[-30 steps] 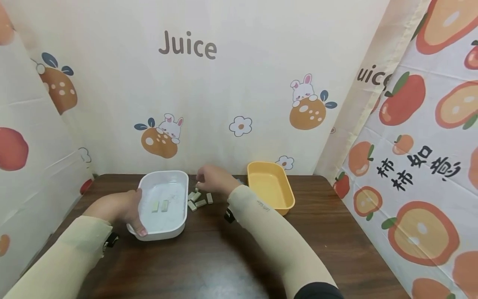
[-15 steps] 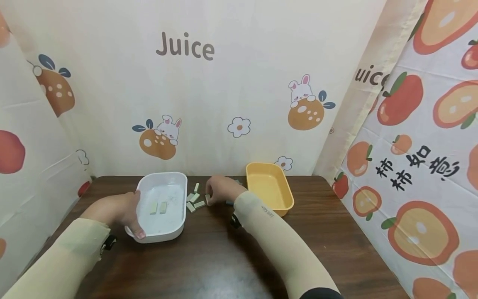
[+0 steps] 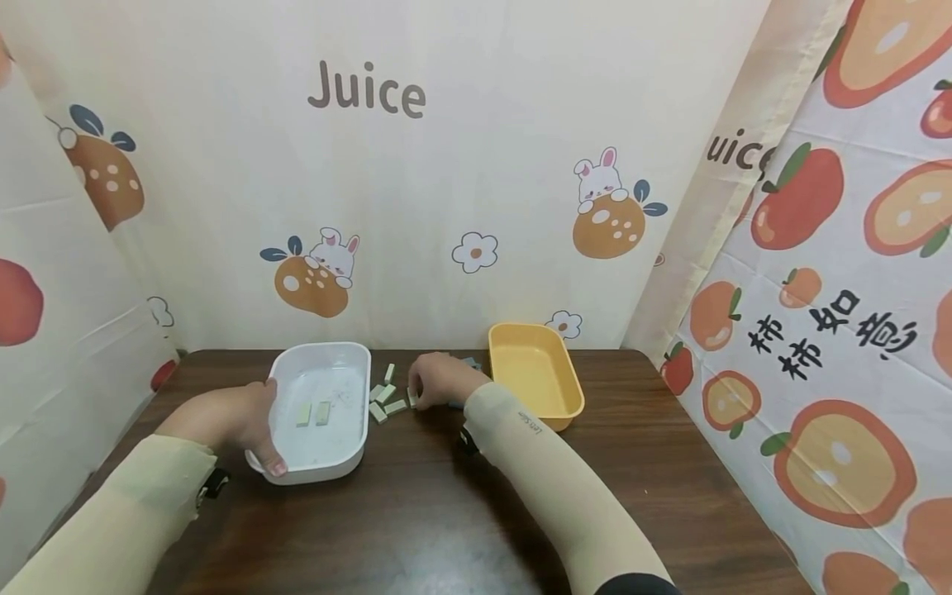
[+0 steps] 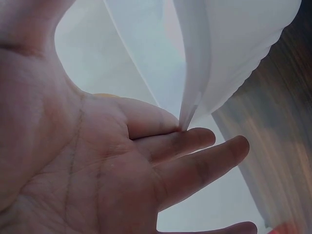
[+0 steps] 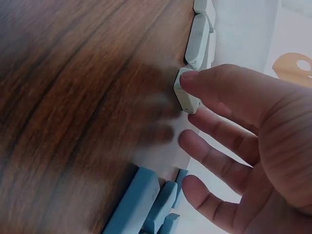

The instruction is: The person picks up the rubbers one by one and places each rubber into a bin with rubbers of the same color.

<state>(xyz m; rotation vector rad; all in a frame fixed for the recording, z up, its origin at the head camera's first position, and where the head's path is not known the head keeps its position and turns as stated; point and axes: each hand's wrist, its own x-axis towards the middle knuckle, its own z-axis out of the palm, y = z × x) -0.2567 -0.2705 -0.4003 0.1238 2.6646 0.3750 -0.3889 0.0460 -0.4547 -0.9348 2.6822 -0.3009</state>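
Observation:
My left hand (image 3: 249,420) rests on the left side of a white plastic basin (image 3: 320,471). Its thumb lies by the near corner, and in the left wrist view its outstretched fingers (image 4: 195,170) touch the rim. Two small pale green blocks (image 3: 323,413) lie flat inside the basin. Right of the basin, my right hand (image 3: 442,380) pinches another pale block (image 5: 186,95) between thumb and index finger, low over the table; I cannot tell whether it touches the wood. Its other fingers are spread. Several pale blocks (image 3: 386,393) lie loosely between basin and hand.
Several blue blocks (image 5: 139,200) lie beside my right hand, mostly hidden behind it in the head view. A yellow plastic basin (image 3: 537,384) stands farther right. A patterned cloth (image 3: 416,207) hangs along the back edge of the dark wooden table (image 3: 416,512).
My right hand has moved right and nearer, from the upright-lying far block to the rightmost pale block, which it now pinches. The left hand stays on the white basin.

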